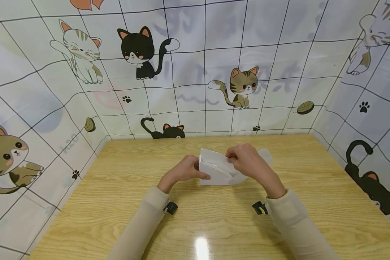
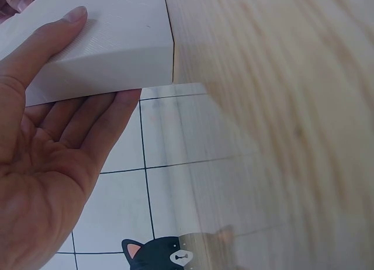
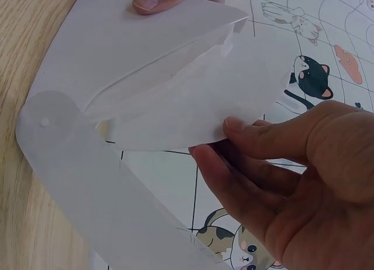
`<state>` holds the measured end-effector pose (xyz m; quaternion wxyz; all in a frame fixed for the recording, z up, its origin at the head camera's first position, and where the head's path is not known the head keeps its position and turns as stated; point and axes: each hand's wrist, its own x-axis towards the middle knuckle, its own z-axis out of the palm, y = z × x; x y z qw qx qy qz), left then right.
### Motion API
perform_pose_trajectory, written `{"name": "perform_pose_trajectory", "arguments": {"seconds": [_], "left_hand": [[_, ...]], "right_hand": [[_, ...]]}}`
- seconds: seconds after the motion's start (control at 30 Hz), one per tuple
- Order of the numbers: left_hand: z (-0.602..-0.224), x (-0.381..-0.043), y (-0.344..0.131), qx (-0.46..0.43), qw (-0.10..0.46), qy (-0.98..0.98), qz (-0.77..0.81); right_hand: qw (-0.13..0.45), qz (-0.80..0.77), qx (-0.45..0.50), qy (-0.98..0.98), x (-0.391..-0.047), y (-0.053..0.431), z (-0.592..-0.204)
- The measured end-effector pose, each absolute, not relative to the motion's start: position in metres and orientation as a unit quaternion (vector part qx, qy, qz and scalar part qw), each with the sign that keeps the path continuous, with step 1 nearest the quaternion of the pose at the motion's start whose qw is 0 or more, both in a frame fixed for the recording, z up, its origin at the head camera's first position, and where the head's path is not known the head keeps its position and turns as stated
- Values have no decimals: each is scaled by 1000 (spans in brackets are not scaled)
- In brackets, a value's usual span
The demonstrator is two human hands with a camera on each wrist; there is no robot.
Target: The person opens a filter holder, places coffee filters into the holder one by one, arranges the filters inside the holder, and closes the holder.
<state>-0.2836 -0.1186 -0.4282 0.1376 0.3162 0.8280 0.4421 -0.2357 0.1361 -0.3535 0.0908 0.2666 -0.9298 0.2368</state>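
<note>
A white box (image 1: 212, 177) stands on the table, its top side open. My left hand (image 1: 190, 168) grips the box's left end, thumb on the near face and fingers on the far side, as the left wrist view shows of the box (image 2: 117, 42). My right hand (image 1: 248, 160) pinches the edge of a thin white sheet (image 3: 181, 121) at the opening between thumb and index finger. In the right wrist view a translucent strip (image 3: 111, 194) reaches away from the box corner, with a round end and a small dot on it. What lies inside the box is mostly hidden.
The wood-grain table (image 1: 133, 159) reaches to a cat-printed cloth wall (image 1: 195, 101) at the back and both sides. Small black wrist cameras, such as the left camera (image 1: 171, 208), hang beneath the sleeves.
</note>
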Motion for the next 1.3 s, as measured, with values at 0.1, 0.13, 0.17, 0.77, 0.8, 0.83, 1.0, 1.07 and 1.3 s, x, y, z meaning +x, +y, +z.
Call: {"name": "perform_pose_trajectory", "arguments": {"seconds": [0.1, 0.13, 0.17, 0.77, 0.8, 0.83, 1.0, 1.07, 1.3], "left_hand": [[-428, -283, -118, 314, 139, 830, 440], [-428, -283, -118, 313, 138, 831, 438], [-428, -283, -118, 313, 138, 832, 437], [-425, -282, -118, 308, 144, 830, 442], [-425, -282, -118, 308, 144, 830, 442], [-426, -282, -118, 308, 144, 831, 441], [-427, -283, -118, 308, 141, 833, 437], [-428, -284, -118, 309, 140, 834, 435], [-427, -283, -118, 308, 139, 835, 434]], "right_hand": [[87, 238, 269, -929, -236, 136, -354], [85, 239, 269, -929, -236, 136, -354], [84, 239, 269, -929, -236, 136, -355], [67, 234, 283, -928, -239, 135, -359], [66, 234, 283, -928, -239, 135, -359], [66, 232, 284, -928, -239, 135, -359], [67, 228, 283, -929, -239, 135, -359], [67, 228, 282, -930, -239, 135, -359], [60, 230, 282, -929, -240, 137, -361]]}}
